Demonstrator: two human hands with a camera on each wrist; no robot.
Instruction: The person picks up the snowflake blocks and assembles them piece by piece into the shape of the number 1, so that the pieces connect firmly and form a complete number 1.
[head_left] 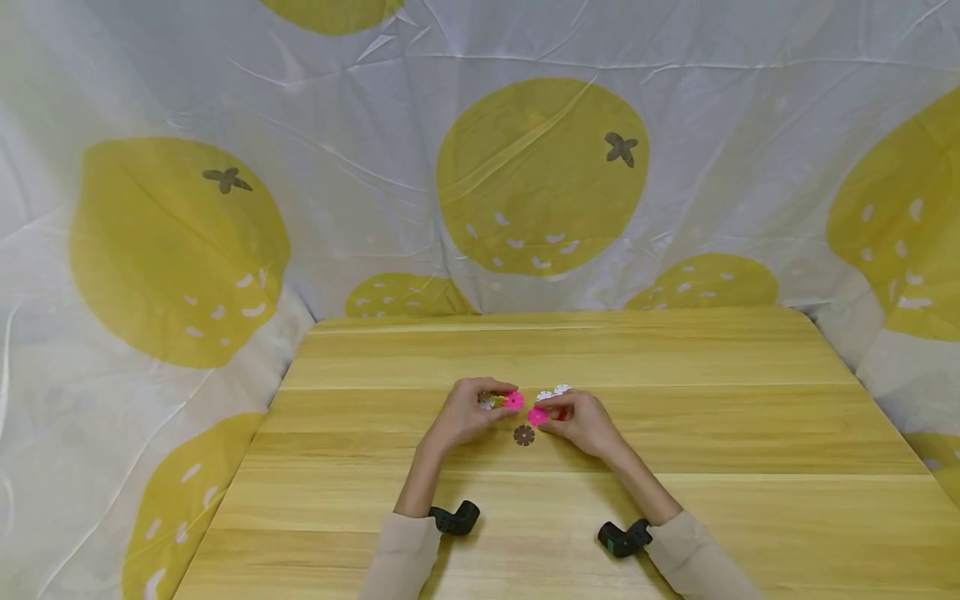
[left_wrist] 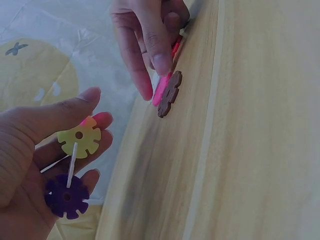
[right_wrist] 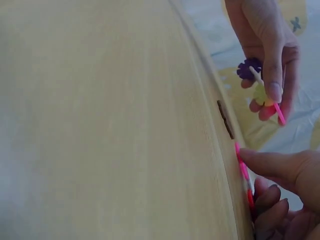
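Note:
My left hand holds a small chain of slotted plastic flower discs between thumb and fingers. In the left wrist view its yellow disc, a white disc seen edge-on and a purple disc hang joined together. A pink disc pokes out at the left fingertips. Low over the table, my right hand pinches another pink disc by its edge with thumb and finger. Just in front of that one a brown disc lies flat.
White discs lie beyond the right fingers, and a red disc is partly covered by that hand. The wooden table meets a lemon-print cloth at its back and sides. A black camera device sits on each wrist.

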